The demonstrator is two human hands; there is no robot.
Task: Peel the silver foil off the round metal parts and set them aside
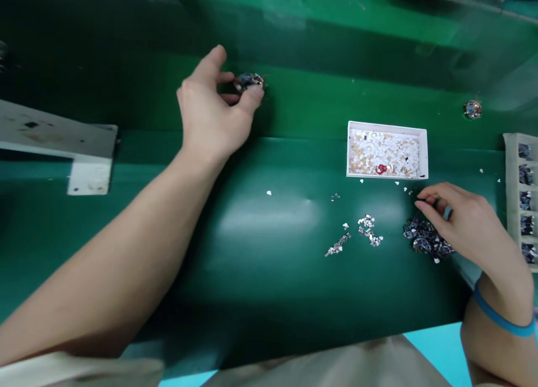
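My left hand (216, 109) reaches to the back of the green table, thumb and fingers closed around a small round shiny metallic part (250, 82) with a thin wire. A similar round part (473, 109) with copper-coloured edges sits apart at the far right. Over a pile of dark, shiny small parts (422, 238) is my right hand (458, 216), its thumb and forefinger pinched together. Whatever is between those fingertips is too small to make out. Loose silvery pieces lie in a cluster (370, 230) and a narrow row (338, 245) left of the pile.
Behind the silvery pieces stands a white box (387, 178) holding many white and tan bits and a red item (381, 169). A compartment tray (510, 196) with dark parts is at the right edge. A white metal bracket (90, 176) juts in from the left.
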